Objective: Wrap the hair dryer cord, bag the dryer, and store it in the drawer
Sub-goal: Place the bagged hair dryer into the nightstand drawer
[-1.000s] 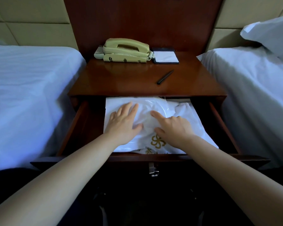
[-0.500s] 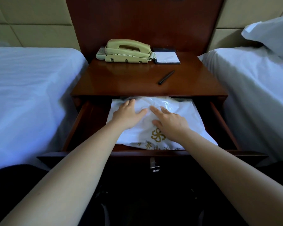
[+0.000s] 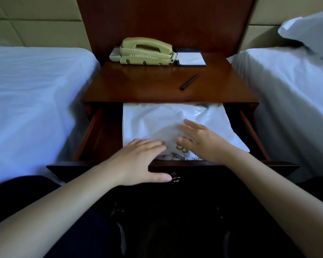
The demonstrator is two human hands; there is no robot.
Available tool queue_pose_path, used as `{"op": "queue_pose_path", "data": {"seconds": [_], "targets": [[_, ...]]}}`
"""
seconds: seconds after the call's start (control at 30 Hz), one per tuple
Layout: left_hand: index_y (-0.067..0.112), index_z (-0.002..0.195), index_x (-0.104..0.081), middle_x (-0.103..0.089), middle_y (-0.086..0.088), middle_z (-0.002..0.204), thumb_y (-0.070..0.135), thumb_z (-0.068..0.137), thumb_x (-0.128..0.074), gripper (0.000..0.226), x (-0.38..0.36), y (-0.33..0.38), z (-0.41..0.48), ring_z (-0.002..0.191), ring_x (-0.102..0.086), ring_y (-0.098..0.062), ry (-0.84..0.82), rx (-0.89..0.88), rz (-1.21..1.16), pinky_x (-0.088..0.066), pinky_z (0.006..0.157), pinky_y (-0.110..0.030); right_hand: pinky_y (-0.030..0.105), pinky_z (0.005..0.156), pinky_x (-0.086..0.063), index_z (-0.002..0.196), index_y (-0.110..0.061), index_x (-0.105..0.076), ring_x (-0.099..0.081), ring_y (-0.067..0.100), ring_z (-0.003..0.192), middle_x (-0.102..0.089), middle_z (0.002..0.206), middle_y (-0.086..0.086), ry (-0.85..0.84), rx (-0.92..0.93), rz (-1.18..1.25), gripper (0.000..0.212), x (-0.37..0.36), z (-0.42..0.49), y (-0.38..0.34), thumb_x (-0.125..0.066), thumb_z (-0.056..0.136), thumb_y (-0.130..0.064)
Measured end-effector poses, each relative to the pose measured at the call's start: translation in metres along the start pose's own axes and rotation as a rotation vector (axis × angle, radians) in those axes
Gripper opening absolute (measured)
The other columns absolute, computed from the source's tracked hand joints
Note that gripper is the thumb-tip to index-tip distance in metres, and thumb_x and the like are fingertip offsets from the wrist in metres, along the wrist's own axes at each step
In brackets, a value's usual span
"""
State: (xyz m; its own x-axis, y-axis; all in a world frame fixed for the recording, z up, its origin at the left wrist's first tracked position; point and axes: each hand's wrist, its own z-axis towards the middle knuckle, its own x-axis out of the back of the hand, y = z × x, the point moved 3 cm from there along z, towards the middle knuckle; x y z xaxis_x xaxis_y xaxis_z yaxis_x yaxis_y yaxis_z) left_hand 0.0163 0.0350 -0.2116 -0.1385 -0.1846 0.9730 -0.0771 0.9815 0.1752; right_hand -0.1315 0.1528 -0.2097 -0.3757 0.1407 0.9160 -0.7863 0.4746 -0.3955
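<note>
A white plastic bag [image 3: 157, 121] with a gold logo lies flat in the open drawer [image 3: 99, 138] of the dark wooden nightstand. The hair dryer is hidden inside the bag. My right hand [image 3: 199, 140] rests flat on the bag, fingers straight, over the logo. My left hand [image 3: 138, 162] lies over the drawer's front edge, its fingers straight on the bag's near left corner and its thumb down by the metal drawer pull [image 3: 175, 178].
On the nightstand top [image 3: 138, 86] stand a beige telephone [image 3: 144, 52], a notepad [image 3: 191, 59] and a black pen [image 3: 189, 81]. White-sheeted beds [image 3: 32, 101] flank the nightstand on both sides, with a pillow [image 3: 309, 30] at the right.
My left hand has drawn back from the middle of the bag to the drawer's front edge. My right hand stays flat on the bag.
</note>
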Motion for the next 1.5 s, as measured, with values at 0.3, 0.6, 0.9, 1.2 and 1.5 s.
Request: {"op": "queue_pose_path", "data": {"seconds": [0.3,0.6,0.9,1.2,1.5], "targets": [[0.022,0.133,-0.044,-0.054,-0.002,0.135,0.089,0.065,-0.019,0.099,0.002,-0.01,0.018,0.119,-0.054,-0.026,0.008,0.082,0.196,-0.046,0.093,-0.038,0.032,0.119,-0.011,0.15,-0.022,-0.013,-0.001,0.014,0.147,-0.005,0.16,0.004,-0.194,0.083,-0.22,0.093,-0.006,-0.018,-0.001,-0.051,0.078,-0.066],[0.019,0.12,-0.053,-0.064,-0.004,0.115,0.076,0.08,-0.034,0.072,0.015,-0.037,0.062,0.107,-0.058,-0.029,0.084,0.138,0.261,-0.043,0.081,-0.036,0.032,0.113,-0.022,0.15,-0.021,-0.015,-0.015,0.013,0.145,-0.011,0.159,-0.004,-0.009,0.077,-0.29,0.094,0.014,0.02,0.011,-0.052,0.077,-0.068],[0.017,0.138,-0.038,-0.042,0.003,0.139,0.07,0.08,-0.045,0.079,0.028,-0.056,0.091,0.127,-0.039,-0.018,0.323,0.033,0.234,-0.035,0.1,-0.032,0.036,0.105,-0.028,0.146,-0.017,-0.027,-0.035,0.022,0.134,-0.039,0.148,0.002,0.08,0.119,-0.397,0.096,0.02,0.06,0.029,-0.041,0.073,-0.077],[0.011,0.114,-0.058,-0.06,-0.008,0.111,0.072,0.073,-0.042,0.075,0.029,-0.064,0.104,0.104,-0.053,-0.028,0.594,0.003,0.443,-0.032,0.087,-0.038,0.039,0.1,-0.03,0.13,-0.013,-0.046,-0.046,0.026,0.115,-0.055,0.12,0.007,0.49,0.215,-0.463,0.098,0.026,0.078,0.036,-0.041,0.063,-0.085],[0.009,0.135,-0.05,-0.051,-0.007,0.142,0.079,0.069,-0.028,0.098,0.031,-0.086,0.135,0.134,-0.044,-0.019,0.459,0.188,0.264,-0.013,0.114,-0.052,0.042,0.095,-0.044,0.126,-0.016,-0.056,-0.054,0.028,0.122,-0.06,0.129,0.006,0.51,0.064,-0.415,0.101,0.028,0.11,0.052,-0.039,0.057,-0.087]]}}
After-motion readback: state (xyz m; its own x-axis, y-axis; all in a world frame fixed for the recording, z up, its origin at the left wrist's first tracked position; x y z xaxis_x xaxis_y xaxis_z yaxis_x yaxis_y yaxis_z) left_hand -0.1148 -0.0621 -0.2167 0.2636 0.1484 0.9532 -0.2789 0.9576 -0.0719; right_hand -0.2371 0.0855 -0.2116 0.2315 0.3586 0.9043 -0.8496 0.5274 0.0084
